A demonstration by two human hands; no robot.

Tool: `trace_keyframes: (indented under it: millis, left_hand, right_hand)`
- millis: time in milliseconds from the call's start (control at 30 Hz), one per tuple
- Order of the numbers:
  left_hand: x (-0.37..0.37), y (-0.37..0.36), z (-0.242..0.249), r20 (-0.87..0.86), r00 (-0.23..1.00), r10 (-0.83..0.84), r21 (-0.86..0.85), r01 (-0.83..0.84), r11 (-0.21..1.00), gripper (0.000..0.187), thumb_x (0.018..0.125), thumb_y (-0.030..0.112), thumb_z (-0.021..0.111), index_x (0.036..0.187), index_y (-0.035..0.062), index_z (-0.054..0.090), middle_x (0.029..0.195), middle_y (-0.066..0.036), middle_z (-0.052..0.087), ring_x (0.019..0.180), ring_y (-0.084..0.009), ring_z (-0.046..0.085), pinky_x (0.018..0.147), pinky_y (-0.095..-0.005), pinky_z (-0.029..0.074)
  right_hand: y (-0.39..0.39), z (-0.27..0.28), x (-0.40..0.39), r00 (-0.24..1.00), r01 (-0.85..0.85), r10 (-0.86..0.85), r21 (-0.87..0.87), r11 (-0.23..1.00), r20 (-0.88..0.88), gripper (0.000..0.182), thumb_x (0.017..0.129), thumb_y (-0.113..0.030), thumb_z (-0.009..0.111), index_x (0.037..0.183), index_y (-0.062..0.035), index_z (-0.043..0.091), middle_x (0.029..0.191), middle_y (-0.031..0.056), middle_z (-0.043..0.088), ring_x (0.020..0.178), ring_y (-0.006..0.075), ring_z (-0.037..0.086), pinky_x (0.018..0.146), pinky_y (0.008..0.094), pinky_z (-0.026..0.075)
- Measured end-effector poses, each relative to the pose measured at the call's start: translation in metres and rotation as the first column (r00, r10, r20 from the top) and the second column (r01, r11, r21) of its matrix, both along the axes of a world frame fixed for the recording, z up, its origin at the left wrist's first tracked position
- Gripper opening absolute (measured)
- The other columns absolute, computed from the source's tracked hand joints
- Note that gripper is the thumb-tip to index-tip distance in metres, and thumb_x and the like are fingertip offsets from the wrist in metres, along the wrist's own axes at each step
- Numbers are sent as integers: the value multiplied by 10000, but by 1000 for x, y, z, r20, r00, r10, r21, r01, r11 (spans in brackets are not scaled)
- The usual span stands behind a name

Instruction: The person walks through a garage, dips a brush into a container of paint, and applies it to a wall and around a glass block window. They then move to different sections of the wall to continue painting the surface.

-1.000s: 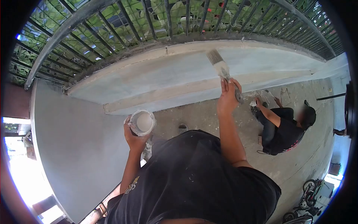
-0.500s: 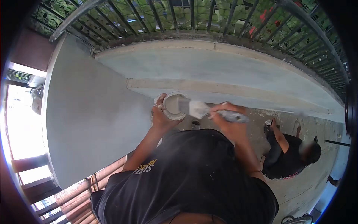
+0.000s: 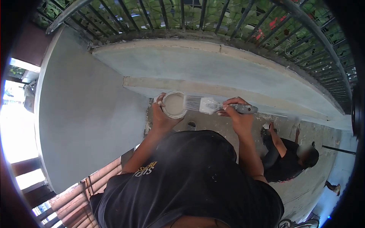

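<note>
My left hand [image 3: 162, 114] is wrapped round a round white tub [image 3: 184, 113] holding pale, creamy paint [image 3: 174, 104]. In my right hand [image 3: 238, 110], closed on its grey handle, is a wide paintbrush [image 3: 210, 105] with a paint-caked ferrule. The brush lies nearly level, and its bristle tips are right at the tub's right rim. Both hands are in front of my chest, close to the low wall.
Ahead runs a pale wall [image 3: 171, 57] with a beige ledge [image 3: 213, 87], topped by a dark metal railing [image 3: 201, 15]. A grey panel wall [image 3: 83, 114] rises on the left. To the right, another person [image 3: 291, 154] in dark clothes crouches on the stained floor [image 3: 254, 123].
The paintbrush has shifted slightly right, from over the paint to the tub's rim. The whole view has turned a little, and both hands keep their hold.
</note>
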State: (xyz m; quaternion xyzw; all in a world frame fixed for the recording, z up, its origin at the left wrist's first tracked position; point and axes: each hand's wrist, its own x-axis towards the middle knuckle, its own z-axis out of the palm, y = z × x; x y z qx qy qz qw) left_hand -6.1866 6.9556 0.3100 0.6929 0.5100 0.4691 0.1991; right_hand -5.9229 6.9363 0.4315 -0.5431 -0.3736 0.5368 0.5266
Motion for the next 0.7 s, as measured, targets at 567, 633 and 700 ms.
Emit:
trace_keyframes:
  millis: [567, 633, 700]
  left_hand:
    - [7, 10, -7, 179, 983, -50, -159, 79, 984, 952, 532, 93, 939, 1241, -19, 312, 1340, -228, 433, 1257, -325, 480, 1047, -416, 417]
    - [8, 9, -2, 186, 981, -46, -162, 77, 984, 949, 537, 95, 936, 1244, -18, 313, 1342, -226, 431, 1261, -321, 475, 1049, -415, 413]
    - [8, 8, 2, 153, 988, -14, -242, 51, 969, 922, 542, 99, 934, 1222, -4, 321, 1346, -220, 430, 1255, -323, 476, 1048, -419, 413]
  right_hand:
    - [4, -19, 68, 818, 575, -533, 359, 736, -218, 102, 925, -46, 573, 1012, 6, 567, 1021, 121, 611, 910, 238, 675, 828, 401, 586]
    - [17, -20, 84, 722, 680, -645, 427, 596, -250, 132, 935, -47, 564, 1060, -9, 542, 1027, 120, 600, 946, 251, 677, 869, 401, 576]
    - [30, -20, 89, 695, 703, -680, 424, 571, -235, 137, 929, -29, 567, 1050, 29, 542, 1039, 146, 589, 950, 266, 670, 875, 391, 587]
